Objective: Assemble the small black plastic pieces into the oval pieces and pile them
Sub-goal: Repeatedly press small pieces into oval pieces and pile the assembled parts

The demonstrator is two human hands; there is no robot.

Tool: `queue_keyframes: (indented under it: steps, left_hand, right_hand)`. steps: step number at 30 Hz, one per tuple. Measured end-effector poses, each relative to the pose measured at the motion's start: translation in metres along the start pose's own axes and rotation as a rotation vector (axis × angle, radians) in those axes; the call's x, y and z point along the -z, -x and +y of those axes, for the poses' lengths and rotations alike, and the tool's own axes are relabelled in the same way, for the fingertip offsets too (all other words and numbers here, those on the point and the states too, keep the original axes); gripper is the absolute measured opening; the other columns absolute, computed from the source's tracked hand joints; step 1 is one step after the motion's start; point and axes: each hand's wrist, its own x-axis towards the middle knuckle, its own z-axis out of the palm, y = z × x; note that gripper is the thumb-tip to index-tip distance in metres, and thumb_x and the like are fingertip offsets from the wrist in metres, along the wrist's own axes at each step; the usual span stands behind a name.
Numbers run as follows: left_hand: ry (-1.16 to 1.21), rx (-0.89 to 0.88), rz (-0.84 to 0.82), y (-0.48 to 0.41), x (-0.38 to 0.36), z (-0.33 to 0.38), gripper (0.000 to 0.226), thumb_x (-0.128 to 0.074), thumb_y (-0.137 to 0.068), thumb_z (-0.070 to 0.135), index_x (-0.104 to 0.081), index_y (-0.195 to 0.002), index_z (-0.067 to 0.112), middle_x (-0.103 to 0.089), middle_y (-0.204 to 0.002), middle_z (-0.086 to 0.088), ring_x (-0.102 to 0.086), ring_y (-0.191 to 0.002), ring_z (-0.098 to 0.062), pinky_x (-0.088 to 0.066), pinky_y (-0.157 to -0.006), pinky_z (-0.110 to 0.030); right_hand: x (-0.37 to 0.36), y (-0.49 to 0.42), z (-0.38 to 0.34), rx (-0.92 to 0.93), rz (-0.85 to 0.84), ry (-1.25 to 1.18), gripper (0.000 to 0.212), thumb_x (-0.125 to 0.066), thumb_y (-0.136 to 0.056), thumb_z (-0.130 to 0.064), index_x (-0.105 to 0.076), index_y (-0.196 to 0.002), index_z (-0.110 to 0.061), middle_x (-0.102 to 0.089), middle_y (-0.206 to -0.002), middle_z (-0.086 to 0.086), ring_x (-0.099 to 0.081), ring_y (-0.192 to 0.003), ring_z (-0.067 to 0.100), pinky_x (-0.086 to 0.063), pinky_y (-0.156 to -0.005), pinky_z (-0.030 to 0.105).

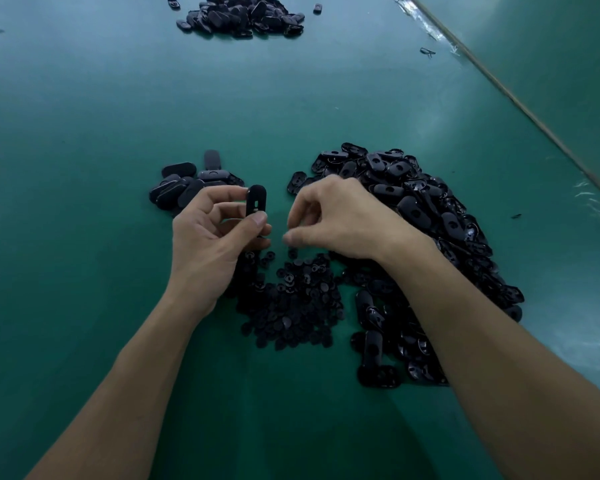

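My left hand (215,237) holds one black oval piece (256,199) upright between thumb and fingers, its slotted face toward me. My right hand (333,220) hovers just to its right with fingers curled and fingertips close together; I cannot tell whether a small piece is between them. Below both hands lies a heap of small black plastic pieces (291,299). A big heap of loose oval pieces (430,237) spreads under and right of my right forearm. A small pile of oval pieces (187,185) sits just beyond my left hand.
Everything lies on a green table (101,133). Another pile of black oval pieces (243,15) rests at the far edge, with two stray pieces beside it. The table's right edge (520,105) runs diagonally, with a bit of black scrap (427,51) near it.
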Motion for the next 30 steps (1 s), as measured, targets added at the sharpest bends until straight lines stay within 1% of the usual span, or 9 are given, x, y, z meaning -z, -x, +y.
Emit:
queue_keyframes:
  steps: [1,3,6,8,12,17,21,26,30]
  left_hand:
    - [-0.001,-0.002,0.003,0.0,0.0,0.0,0.022,-0.07,-0.089,0.0,-0.061,-0.103,0.015,-0.072,-0.081,0.004,-0.073,-0.074,-0.017,-0.06,-0.066,-0.028]
    - [-0.006,-0.005,0.005,0.0,0.001,0.0,0.022,-0.07,-0.089,0.001,-0.061,-0.103,0.014,-0.071,-0.081,0.003,-0.073,-0.073,-0.017,-0.059,-0.065,-0.028]
    - [-0.009,-0.003,0.006,0.0,0.0,0.0,0.022,-0.07,-0.089,0.0,-0.061,-0.103,0.015,-0.071,-0.08,0.004,-0.073,-0.073,-0.017,-0.059,-0.065,-0.027]
    - [-0.007,0.001,0.011,0.0,-0.001,0.0,0.022,-0.07,-0.089,0.0,-0.061,-0.102,0.014,-0.071,-0.079,0.005,-0.072,-0.072,-0.017,-0.059,-0.065,-0.026]
    - [-0.012,0.01,0.013,0.001,-0.002,0.001,0.022,-0.07,-0.089,-0.001,-0.061,-0.103,0.013,-0.071,-0.079,0.005,-0.072,-0.072,-0.016,-0.059,-0.065,-0.026]
    - [-0.007,0.016,0.015,0.001,-0.003,0.003,0.022,-0.069,-0.089,-0.002,-0.061,-0.102,0.013,-0.07,-0.078,0.006,-0.072,-0.072,-0.015,-0.059,-0.065,-0.026]
    - [-0.014,0.015,0.017,0.001,-0.003,0.003,0.022,-0.069,-0.089,-0.003,-0.06,-0.102,0.012,-0.07,-0.077,0.006,-0.072,-0.071,-0.015,-0.059,-0.065,-0.027]
    - [-0.008,0.023,0.022,0.001,-0.002,0.002,0.02,-0.07,-0.089,0.0,-0.061,-0.102,0.013,-0.07,-0.079,0.005,-0.072,-0.073,-0.016,-0.059,-0.065,-0.027]
    - [-0.01,0.025,0.023,0.001,-0.002,0.003,0.02,-0.071,-0.089,0.001,-0.061,-0.103,0.012,-0.07,-0.08,0.004,-0.072,-0.074,-0.017,-0.059,-0.066,-0.027]
  right_hand:
    - [0.001,0.001,-0.003,-0.004,-0.079,0.024,0.02,-0.087,-0.074,-0.035,-0.073,-0.085,-0.025,-0.067,-0.074,-0.013,-0.064,-0.068,-0.002,-0.049,-0.061,0.013]
    - [0.002,0.003,-0.007,-0.016,-0.177,0.093,0.027,-0.091,-0.069,-0.037,-0.073,-0.085,-0.025,-0.066,-0.074,-0.012,-0.065,-0.068,0.002,-0.05,-0.061,0.018]
    - [-0.001,0.004,-0.009,-0.046,-0.216,0.182,0.026,-0.092,-0.069,-0.032,-0.074,-0.086,-0.022,-0.068,-0.079,-0.007,-0.068,-0.074,0.012,-0.059,-0.07,0.033]
    - [-0.002,0.004,-0.01,-0.054,-0.231,0.202,0.021,-0.09,-0.072,-0.027,-0.075,-0.085,-0.02,-0.071,-0.081,-0.003,-0.069,-0.076,0.015,-0.061,-0.075,0.039]
    - [-0.004,0.005,-0.01,-0.059,-0.222,0.212,0.011,-0.084,-0.08,-0.024,-0.076,-0.084,-0.019,-0.07,-0.083,-0.001,-0.068,-0.077,0.017,-0.061,-0.075,0.039]
    - [-0.008,0.006,-0.01,-0.045,-0.19,0.222,0.008,-0.077,-0.084,-0.02,-0.073,-0.091,-0.02,-0.067,-0.094,0.003,-0.068,-0.083,0.023,-0.061,-0.078,0.041]
    - [-0.009,0.007,-0.01,-0.044,-0.21,0.207,0.017,-0.077,-0.083,-0.018,-0.068,-0.096,-0.025,-0.065,-0.099,0.006,-0.069,-0.086,0.024,-0.06,-0.079,0.043]
    - [-0.006,0.01,-0.01,-0.088,-0.22,0.192,0.029,-0.084,-0.077,-0.034,-0.06,-0.094,-0.032,-0.061,-0.104,0.004,-0.065,-0.09,0.024,-0.058,-0.083,0.044]
    - [-0.005,0.01,-0.011,-0.105,-0.222,0.188,0.028,-0.082,-0.079,-0.016,-0.059,-0.086,-0.032,-0.063,-0.105,0.006,-0.069,-0.087,0.025,-0.059,-0.082,0.042]
